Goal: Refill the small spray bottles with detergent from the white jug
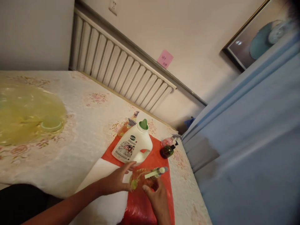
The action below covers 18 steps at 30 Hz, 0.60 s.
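Note:
My left hand [119, 179] has its thumb and fingers curved round the base end of a clear pump bottle [138, 178]. At the other end, my right hand [157, 195] is closed round the bottle near its neck. The bottle lies tilted between both hands, its pale yellow-green pump head [156, 172] pointing right. Just beyond stands a large white detergent jug [132, 145], uncapped, with a green spout showing in its mouth and a handle on its right side. The jug rests on a red sheet [156, 145].
A dark green pump bottle [167, 151] stands right of the jug, near a pink-tinted bottle [166, 141]. An orange-tinted bottle [123, 129] is behind the jug. White padding [103, 181] lies left, on a flowered tablecloth [86, 122]. A yellow translucent basin [30, 109] sits far left; a blue curtain [234, 150] hangs right.

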Motion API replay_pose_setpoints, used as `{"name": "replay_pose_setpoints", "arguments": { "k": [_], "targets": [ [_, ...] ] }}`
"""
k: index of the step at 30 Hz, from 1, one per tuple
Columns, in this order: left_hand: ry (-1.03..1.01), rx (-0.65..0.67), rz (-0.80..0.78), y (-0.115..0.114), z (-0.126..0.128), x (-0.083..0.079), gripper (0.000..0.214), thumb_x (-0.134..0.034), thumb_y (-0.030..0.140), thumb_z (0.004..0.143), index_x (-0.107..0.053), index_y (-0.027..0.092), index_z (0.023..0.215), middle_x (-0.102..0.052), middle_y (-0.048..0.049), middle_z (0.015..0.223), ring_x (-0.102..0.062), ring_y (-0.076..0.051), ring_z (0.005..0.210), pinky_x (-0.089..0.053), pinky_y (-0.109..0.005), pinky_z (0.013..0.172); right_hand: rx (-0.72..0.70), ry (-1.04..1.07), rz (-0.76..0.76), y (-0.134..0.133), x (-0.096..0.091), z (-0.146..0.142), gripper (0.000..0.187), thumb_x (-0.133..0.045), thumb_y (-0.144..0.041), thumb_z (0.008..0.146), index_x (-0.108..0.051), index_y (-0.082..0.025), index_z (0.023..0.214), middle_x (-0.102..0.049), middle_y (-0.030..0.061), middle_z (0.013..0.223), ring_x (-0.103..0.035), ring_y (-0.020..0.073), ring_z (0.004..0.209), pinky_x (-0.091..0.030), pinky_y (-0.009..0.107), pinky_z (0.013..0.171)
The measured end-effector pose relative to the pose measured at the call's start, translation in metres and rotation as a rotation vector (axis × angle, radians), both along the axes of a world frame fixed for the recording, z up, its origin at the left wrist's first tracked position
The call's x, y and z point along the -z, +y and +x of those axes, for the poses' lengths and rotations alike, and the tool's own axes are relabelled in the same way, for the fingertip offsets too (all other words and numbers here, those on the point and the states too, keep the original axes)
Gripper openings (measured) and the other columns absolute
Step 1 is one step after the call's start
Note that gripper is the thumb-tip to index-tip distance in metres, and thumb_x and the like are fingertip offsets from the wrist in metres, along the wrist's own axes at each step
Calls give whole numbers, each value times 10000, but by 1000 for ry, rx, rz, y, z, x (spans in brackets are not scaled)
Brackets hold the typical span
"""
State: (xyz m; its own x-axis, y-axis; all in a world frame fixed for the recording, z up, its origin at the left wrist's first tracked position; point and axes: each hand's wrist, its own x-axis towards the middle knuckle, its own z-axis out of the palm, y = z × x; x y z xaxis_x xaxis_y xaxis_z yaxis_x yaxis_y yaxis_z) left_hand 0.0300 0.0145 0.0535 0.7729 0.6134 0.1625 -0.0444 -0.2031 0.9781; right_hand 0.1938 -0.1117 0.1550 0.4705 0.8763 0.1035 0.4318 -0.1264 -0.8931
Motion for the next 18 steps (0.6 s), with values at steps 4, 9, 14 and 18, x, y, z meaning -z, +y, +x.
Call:
{"name": "replay_pose_setpoints", "arguments": {
  "k": [4, 9, 14, 18],
  "targets": [
    [-138, 36, 30, -5, 7, 8, 1144, -885, 392, 571, -220, 254, 1492, -331, -175, 1541, -334, -371, 1401, -255, -551, 1151, 12, -43, -18, 13, 3, -15, 307, -729, -221, 647, -707, -188, 952, -753, 40, 858, -704, 236, 784, -562, 308, 712],
    [-156, -81, 89, -3, 7, 9, 1077, -894, 271, 510, -313, 267, 1417, -461, -136, 1430, -446, -361, 1314, -367, -528, 1095, -22, -47, -32, 26, 5, -35, 301, -728, -244, 677, -687, -197, 971, -753, 49, 922, -706, 234, 839, -563, 312, 761],
    [-147, -110, 61, 4, -5, 1, 921, -820, 168, 566, -398, 267, 1378, -536, -92, 1365, -534, -317, 1226, -440, -458, 1044, -148, -18, 83, 36, 3, -39, 387, -679, -359, 755, -652, -201, 1107, -730, 63, 1027, -689, 236, 937, -553, 323, 821],
    [-153, -87, -9, 8, -11, 1, 899, -805, 180, 592, -413, 258, 1398, -541, -104, 1384, -511, -334, 1264, -416, -469, 1068, 53, -2, 131, 45, 3, -33, 369, -677, -359, 751, -648, -193, 1079, -720, 63, 1023, -681, 229, 935, -539, 312, 814]
  ]
}}
